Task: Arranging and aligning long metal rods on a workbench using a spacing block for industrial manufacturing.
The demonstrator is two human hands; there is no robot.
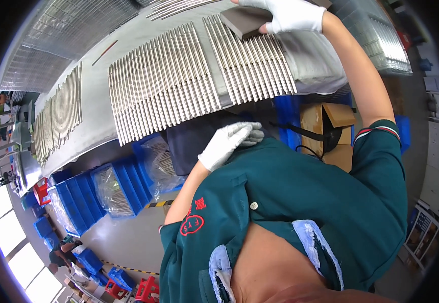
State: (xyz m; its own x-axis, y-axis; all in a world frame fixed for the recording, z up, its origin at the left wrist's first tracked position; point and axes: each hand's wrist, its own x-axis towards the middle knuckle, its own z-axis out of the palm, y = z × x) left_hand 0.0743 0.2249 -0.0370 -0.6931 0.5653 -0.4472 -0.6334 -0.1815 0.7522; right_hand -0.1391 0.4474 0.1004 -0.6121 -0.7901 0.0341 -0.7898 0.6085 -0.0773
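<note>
My right hand (289, 15), in a white glove, grips a dark grey rectangular block (245, 21) at the top of the view and holds it against a row of several shiny metal rods (250, 58) laid side by side on the workbench (95, 108). My left hand (228, 143), also gloved in white, rests low near my chest with its fingers curled loosely over a dark apron edge and holds nothing. A second, wider row of metal rods (161, 83) lies to the left of the first.
More rods (58, 113) lie along the bench to the left. Blue plastic bins (113, 189) with bagged parts stand under the bench. A cardboard box (328, 131) sits below at the right. Red stools (146, 289) and another person (60, 252) are at the lower left.
</note>
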